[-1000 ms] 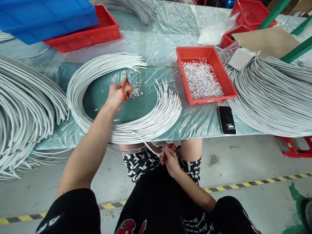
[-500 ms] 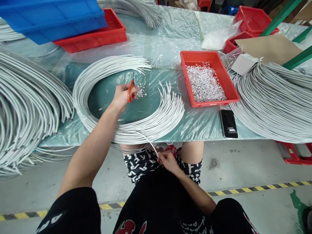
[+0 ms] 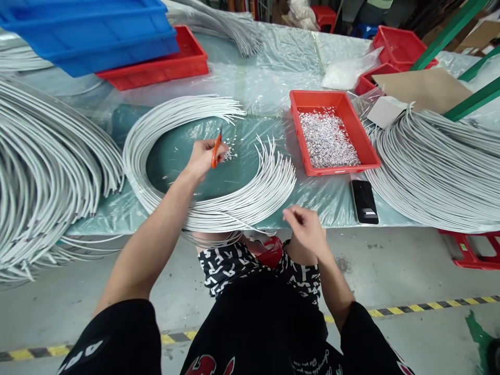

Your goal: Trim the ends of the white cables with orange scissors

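My left hand (image 3: 203, 156) is closed round orange-handled scissors (image 3: 216, 151), their tip pointing away from me, inside the curve of a large white cable bundle (image 3: 136, 140). Small white scraps (image 3: 230, 151) lie beside the scissors. Near the table's front edge, right of the bundle, my right hand (image 3: 307, 224) is raised with its fingers curled together; whether anything small is between them I cannot make out. One cable (image 3: 244, 224) strays from the bundle toward the table edge.
A red tray (image 3: 308, 169) of small silvery-white pieces stands right of centre. Beside it lie a black phone (image 3: 364, 202) and a grey cable bundle (image 3: 437, 177). More cables (image 3: 47, 166) fill the left. Blue bins (image 3: 105, 39) rest over a red tray (image 3: 164, 75) at the back left.
My right hand has let go of the single cable and moved up and right, over the table edge. That cable's end now lies by the bundle. My left hand still holds the scissors.
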Available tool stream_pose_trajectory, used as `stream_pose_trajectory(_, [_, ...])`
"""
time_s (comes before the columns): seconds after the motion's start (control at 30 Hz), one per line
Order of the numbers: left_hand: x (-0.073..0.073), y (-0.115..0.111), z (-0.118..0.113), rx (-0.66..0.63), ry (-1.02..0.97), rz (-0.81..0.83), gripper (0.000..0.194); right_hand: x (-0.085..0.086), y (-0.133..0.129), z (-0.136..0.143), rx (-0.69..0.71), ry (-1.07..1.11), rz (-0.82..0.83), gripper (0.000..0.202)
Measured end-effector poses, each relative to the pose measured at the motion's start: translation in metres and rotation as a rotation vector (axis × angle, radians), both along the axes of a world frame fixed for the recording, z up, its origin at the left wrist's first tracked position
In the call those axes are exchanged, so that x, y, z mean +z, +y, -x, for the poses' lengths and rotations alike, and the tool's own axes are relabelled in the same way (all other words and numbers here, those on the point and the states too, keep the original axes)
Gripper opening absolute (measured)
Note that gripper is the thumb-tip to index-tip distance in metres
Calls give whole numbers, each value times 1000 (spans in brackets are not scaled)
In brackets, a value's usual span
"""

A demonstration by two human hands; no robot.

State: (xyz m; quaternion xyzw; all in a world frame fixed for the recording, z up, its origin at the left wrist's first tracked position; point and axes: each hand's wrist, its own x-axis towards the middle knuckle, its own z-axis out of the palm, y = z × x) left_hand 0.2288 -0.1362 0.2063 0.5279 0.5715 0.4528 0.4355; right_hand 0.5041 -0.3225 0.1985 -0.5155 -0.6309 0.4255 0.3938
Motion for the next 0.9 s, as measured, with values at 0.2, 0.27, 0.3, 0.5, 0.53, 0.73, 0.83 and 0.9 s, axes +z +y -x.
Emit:
stream_pose_trajectory(0.2, [3, -1, -3, -13, 7, 26, 21, 2, 92, 1, -291, -600, -72, 29])
stream_pose_trajectory(0.27, [3, -1, -2, -7, 7, 24, 20, 2, 111, 3, -295, -742, -32, 32])
stream_pose_trajectory(0.3, [3, -1, -1, -4, 8, 25, 19, 1, 117, 4, -287, -778, -17, 32])
stream_pose_trajectory(0.5, [3, -1, 1, -27, -4, 32, 18, -12, 123, 0, -211, -250, -185, 21])
stream_pose_trajectory(0.53, [3, -1, 0, -30, -1, 33, 18, -13, 122, 0, -201, -81, -231, 20])
stream_pose_trajectory(0.73, [2, -1, -2, -32, 57, 41, 19, -6, 116, 3, -59, 566, -165, 33])
stream_pose_trajectory(0.83, [0, -1, -3, -29, 108, 47, 20, -3, 115, 3, 42, 776, 1, 33])
stream_pose_trajectory(0.9, [-1, -2, -3, -41, 147, 16, 20, -3, 114, 3, 98, 857, 97, 34])
